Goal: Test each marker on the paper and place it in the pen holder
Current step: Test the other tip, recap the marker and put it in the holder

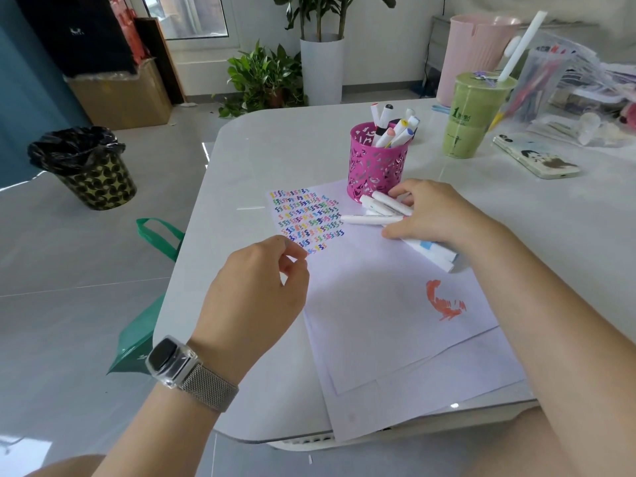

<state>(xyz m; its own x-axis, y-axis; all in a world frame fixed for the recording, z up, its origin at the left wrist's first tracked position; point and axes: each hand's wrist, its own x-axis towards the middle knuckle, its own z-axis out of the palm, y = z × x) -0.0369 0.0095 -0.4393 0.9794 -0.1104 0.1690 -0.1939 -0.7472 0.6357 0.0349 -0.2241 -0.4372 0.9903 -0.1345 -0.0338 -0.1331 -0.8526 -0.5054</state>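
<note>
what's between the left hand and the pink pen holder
In the head view, the paper's rows of coloured test squiggles lie between the left hand and the pink pen holder.

Your table (275, 160) is glossy and smooth, catching window glare. The paper (378, 304) lies matt. The pink holder (377, 168) looks like perforated metal, the markers (375, 219) smooth white plastic. Your watch (172, 359) has a metal mesh band.
</note>
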